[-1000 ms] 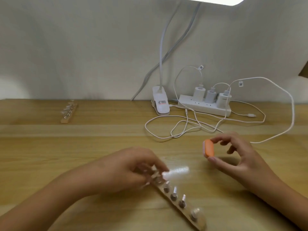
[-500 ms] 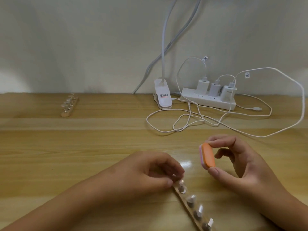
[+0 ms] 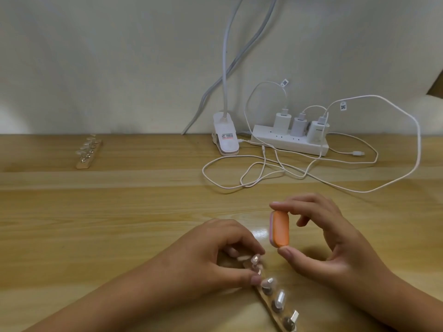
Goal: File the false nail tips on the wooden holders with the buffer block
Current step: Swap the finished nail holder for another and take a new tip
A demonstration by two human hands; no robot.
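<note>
A wooden holder with several clear false nail tips on metal pegs lies diagonally at the bottom centre of the table. My left hand grips its upper end, thumb and fingers curled round the first pegs and hiding them. One nail tip shows between those fingers. My right hand pinches an orange and pink buffer block upright between forefinger and thumb, just right of and above the holder, apart from the tips. A second wooden holder with nail tips lies far left at the back.
A white clip lamp base stands at the back centre. A white power strip with three chargers sits to its right, and loose white cables loop across the table behind my hands. The pale wall runs along the back.
The view has dropped lower over the table. My left hand has settled its grip on the holder's upper end, and my right hand has brought the buffer block nearer to the holder.
</note>
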